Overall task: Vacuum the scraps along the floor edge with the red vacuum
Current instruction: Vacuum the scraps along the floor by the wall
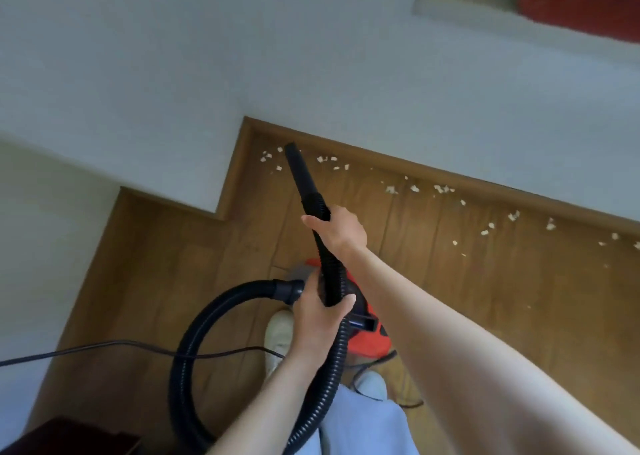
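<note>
red vacuum (363, 330) mostly hidden behind left hand (320, 319), hose (332, 278)

Nozzle (297, 169) tip sat among scraps (414, 188) strung along the baseboard (450, 175), frame centre to right edge. Vacuum (363, 323) stood below it on the floor (173, 246), hose (194, 350) looping lower left.

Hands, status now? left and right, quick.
Left hand: closed around the black hose, lower down near the red vacuum.
Right hand: closed around the hose just behind the nozzle.
</note>
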Demonstrator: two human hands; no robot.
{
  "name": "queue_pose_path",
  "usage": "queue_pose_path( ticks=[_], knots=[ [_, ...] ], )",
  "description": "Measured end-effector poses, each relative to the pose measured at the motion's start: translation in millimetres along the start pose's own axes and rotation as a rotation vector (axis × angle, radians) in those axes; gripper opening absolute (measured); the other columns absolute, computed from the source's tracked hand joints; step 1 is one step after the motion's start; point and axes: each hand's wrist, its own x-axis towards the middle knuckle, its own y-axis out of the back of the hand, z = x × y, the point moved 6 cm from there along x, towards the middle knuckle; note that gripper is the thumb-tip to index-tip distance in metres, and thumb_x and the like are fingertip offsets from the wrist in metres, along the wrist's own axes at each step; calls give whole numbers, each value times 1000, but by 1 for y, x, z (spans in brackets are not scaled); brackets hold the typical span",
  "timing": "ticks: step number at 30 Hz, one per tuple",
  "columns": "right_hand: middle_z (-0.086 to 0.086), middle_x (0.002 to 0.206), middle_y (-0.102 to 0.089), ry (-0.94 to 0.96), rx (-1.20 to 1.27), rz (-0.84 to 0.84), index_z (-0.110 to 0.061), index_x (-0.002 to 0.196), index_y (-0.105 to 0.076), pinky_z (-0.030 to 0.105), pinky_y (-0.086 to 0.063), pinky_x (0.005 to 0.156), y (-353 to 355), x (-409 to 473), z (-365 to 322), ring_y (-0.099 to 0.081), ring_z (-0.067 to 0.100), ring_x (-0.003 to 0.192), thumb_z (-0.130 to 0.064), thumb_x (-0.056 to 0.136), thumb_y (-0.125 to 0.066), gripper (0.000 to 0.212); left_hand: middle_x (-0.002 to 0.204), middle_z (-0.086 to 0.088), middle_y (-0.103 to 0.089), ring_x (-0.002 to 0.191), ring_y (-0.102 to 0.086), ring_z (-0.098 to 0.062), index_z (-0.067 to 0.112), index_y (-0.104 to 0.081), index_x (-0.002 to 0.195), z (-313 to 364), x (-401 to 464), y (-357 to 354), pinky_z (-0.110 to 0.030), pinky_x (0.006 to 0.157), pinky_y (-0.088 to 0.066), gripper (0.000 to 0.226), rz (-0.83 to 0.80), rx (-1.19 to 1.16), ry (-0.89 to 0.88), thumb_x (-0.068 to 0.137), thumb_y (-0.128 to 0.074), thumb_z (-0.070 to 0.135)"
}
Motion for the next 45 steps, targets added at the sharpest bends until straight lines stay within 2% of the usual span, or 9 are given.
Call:
queue_pose_path(
  ticks=[7, 10, 17, 22, 28, 35, 40, 43, 45],
  knots=[
    [5, 90, -68, -45, 224, -98, -11, 104, -62, 38, -57, 73, -62, 81, -27, -67, 22, 79, -48, 80, -69, 45, 83, -1, -70, 77, -66, -12, 18, -64, 98, -12, 70, 52, -22, 66, -52, 23, 164, -57, 22, 79, -71, 7],
    [5, 94, -68, -47, 267, -127, -11, 104, -64, 32, -55, 72, -80, 112, -31, -66, 20, 83, -41, 79, -73, 40, 86, 10, -68, 79, -64, -2, 22, -64, 105, -26, 102, 75, -10, 63, -46, 30, 141, 2, 28, 80, -72, 6],
    [3, 92, -67, -58, 257, -90, -9, 104, -65, 29, -55, 71, -124, 168, -19, -66, 18, 84, -36, 82, -72, 36, 87, 10, -65, 88, -64, -13, 15, -67, 110, -67, 163, 104, -20, 72, -47, 31, 173, 224, -15, 81, -73, 10],
    [7, 94, -68, -93, 226, -90, -6, 106, -65, 31, -56, 65, -155, 198, -3, -67, 20, 81, -35, 82, -70, 38, 96, 2, -69, 89, -63, -8, 11, -68, 109, -95, 188, 101, -28, 82, -53, 30, 225, 179, -4, 80, -75, 13],
    [10, 90, -67, -99, 201, -136, -5, 98, -65, 34, -58, 64, -184, 204, -6, -66, 23, 79, -33, 83, -68, 32, 79, 7, -66, 71, -61, -5, 17, -68, 98, -107, 192, 106, -10, 59, -46, 18, 266, 84, 53, 81, -74, 13],
    [7, 86, -65, -141, 289, -132, -9, 92, -63, 35, -59, 63, -198, 208, -15, -63, 19, 73, -33, 80, -74, 29, 87, -4, -71, 80, -67, -21, 30, -65, 96, -106, 202, 130, -38, 71, -56, 23, 186, 35, 58, 83, -72, 12],
    [6, 85, -62, -170, 286, -52, -6, 94, -63, 30, -55, 59, -187, 218, -11, -60, 17, 71, -30, 83, -71, 27, 95, 1, -70, 84, -66, -12, 22, -65, 115, -98, 217, 135, -14, 65, -51, 32, 84, 51, 48, 84, -72, 14],
    [7, 84, -62, -175, 249, -56, -6, 96, -63, 33, -57, 63, -188, 219, -9, -62, 18, 72, -31, 83, -70, 29, 86, 15, -63, 73, -59, 10, 34, -61, 103, -96, 214, 131, -3, 58, -43, 28, 94, 77, 54, 83, -73, 18],
    [9, 87, -64, -165, 208, -87, -4, 96, -63, 35, -58, 65, -196, 217, -13, -64, 21, 75, -32, 83, -70, 31, 83, 11, -64, 73, -61, 6, 32, -61, 93, -101, 210, 131, -4, 57, -44, 23, 121, 43, 62, 83, -74, 16]
  ],
)
